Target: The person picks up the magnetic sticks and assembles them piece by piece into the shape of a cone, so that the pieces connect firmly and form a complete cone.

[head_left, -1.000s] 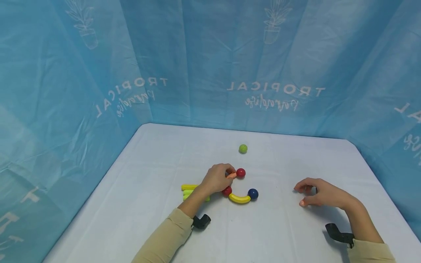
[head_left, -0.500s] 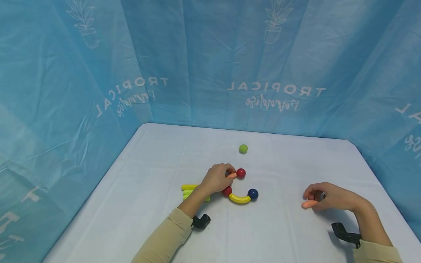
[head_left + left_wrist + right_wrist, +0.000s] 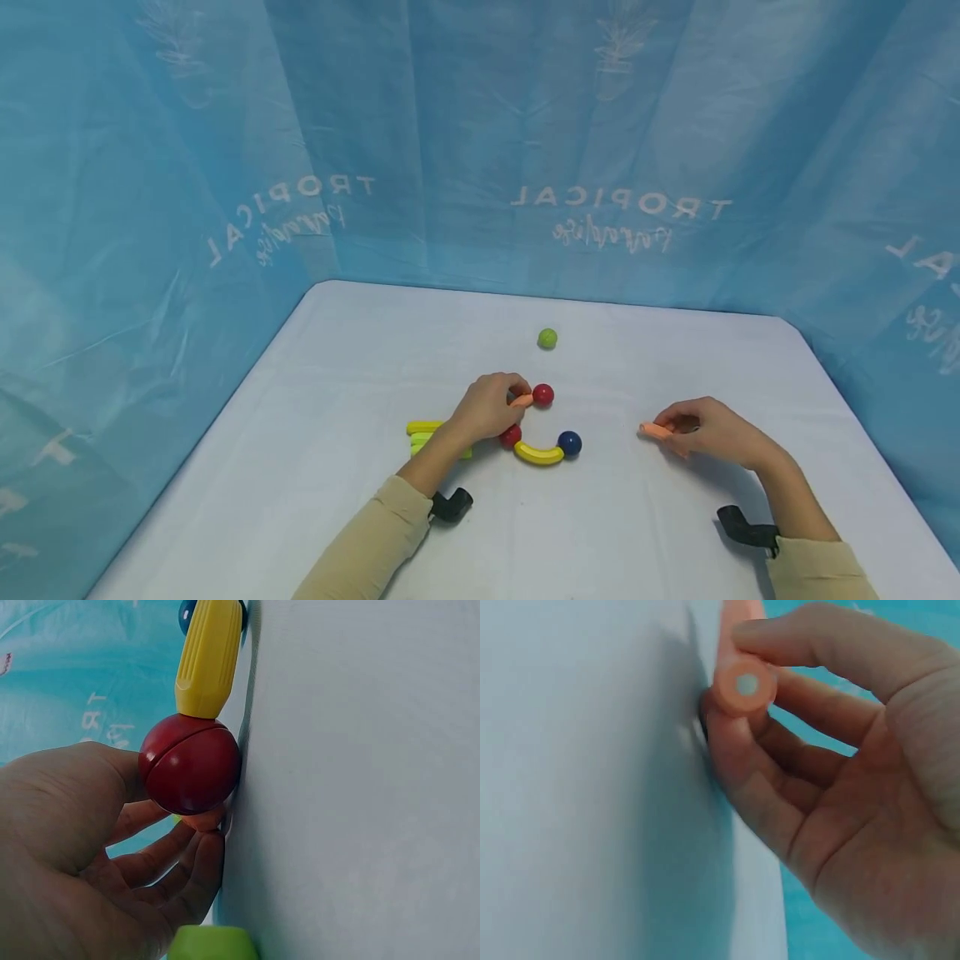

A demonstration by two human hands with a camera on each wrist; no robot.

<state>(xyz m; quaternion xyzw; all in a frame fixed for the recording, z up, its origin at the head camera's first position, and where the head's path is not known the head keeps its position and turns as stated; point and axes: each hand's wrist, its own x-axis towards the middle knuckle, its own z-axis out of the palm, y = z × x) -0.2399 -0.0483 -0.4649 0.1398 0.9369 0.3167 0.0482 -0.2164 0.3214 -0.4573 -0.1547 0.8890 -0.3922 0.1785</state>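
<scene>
White tablecloth (image 3: 360, 367) on the table, blue printed sheeting (image 3: 450, 125) behind | left hand (image 3: 486, 408) pinches an orange rod (image 3: 522, 401) joined to a red ball (image 3: 543, 394) | right hand (image 3: 708, 431) pinches another orange rod (image 3: 655, 430), right of the blue ball (image 3: 569, 442)

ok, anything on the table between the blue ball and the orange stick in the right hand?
Nothing: head view shows bare white table between blue ball and orange stick pinched by right hand.

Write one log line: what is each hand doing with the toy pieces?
left hand: holds orange stick joined to red ball | right hand: pinches loose orange stick | green ball: apart, farther back
</scene>
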